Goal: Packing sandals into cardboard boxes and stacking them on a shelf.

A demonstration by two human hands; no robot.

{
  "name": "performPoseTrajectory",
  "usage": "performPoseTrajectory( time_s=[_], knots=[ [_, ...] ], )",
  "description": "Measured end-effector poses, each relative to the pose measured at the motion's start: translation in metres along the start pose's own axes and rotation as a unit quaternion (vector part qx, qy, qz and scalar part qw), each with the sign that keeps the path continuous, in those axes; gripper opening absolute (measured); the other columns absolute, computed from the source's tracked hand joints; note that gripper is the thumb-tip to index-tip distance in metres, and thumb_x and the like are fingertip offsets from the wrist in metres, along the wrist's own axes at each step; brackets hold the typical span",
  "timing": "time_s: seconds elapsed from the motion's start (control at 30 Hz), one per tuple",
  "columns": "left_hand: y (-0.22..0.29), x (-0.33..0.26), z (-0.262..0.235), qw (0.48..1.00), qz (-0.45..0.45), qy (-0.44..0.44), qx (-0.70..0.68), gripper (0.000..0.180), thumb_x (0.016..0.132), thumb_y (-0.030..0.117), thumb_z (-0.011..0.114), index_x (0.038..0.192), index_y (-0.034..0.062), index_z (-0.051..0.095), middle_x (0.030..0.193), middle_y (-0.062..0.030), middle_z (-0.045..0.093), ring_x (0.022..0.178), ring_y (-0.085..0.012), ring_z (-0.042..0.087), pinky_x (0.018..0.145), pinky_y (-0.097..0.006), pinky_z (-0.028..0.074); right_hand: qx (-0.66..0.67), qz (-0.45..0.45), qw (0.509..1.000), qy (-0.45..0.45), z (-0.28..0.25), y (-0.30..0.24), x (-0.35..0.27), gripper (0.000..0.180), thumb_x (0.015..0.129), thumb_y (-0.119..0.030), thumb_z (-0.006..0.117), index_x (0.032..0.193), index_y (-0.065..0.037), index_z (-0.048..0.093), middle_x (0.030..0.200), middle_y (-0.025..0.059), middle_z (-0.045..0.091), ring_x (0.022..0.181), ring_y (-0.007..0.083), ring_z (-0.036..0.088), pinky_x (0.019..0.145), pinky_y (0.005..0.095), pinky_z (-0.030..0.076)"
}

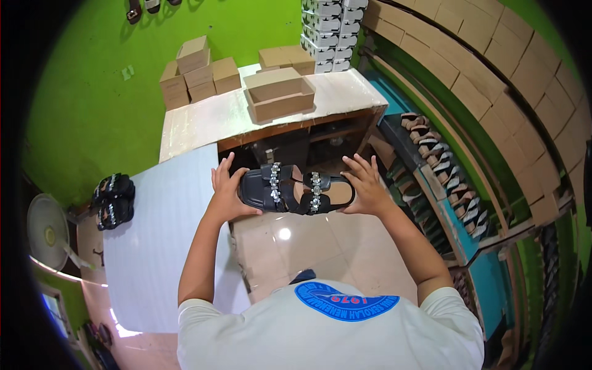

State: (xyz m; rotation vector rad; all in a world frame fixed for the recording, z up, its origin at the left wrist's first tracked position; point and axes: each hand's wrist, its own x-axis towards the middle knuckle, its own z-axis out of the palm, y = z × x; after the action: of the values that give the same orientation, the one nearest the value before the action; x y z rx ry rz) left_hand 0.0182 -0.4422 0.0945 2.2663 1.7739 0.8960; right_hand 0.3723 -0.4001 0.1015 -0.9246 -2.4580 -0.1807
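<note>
A pair of black sandals with jewelled straps is held up between my two hands, the two shoes side by side or overlapping in the middle. My left hand grips the left end, with its thumb below and fingers spread above. At the right end, next to the tan insole, my right hand closes its thumb and fingers round the edge. Beyond them an open brown cardboard box stands on the white-topped table.
Closed cardboard boxes are stacked at the table's back left, white boxes at the back right. A pale board-topped table at left bears more black sandals. A fan stands far left. Shelves with sandals line the right.
</note>
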Motion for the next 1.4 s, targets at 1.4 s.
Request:
performPoseTrajectory(
  time_s=[1.4],
  knots=[
    [-0.226, 0.401, 0.151, 0.963, -0.194, -0.084, 0.167, 0.094, 0.033, 0.059, 0.078, 0.111, 0.0091, 0.059, 0.142, -0.0162, 0.023, 0.131, -0.0395, 0.018, 0.103, -0.061, 0.007, 0.031, -0.111, 0.97, -0.215, 0.271, 0.395, 0.38, 0.079, 0.047, -0.055, 0.072, 0.106, -0.005, 0.06, 0.142, 0.0094, 0.026, 0.132, 0.0353, 0.018, 0.103, 0.0617, 0.01]
  ],
)
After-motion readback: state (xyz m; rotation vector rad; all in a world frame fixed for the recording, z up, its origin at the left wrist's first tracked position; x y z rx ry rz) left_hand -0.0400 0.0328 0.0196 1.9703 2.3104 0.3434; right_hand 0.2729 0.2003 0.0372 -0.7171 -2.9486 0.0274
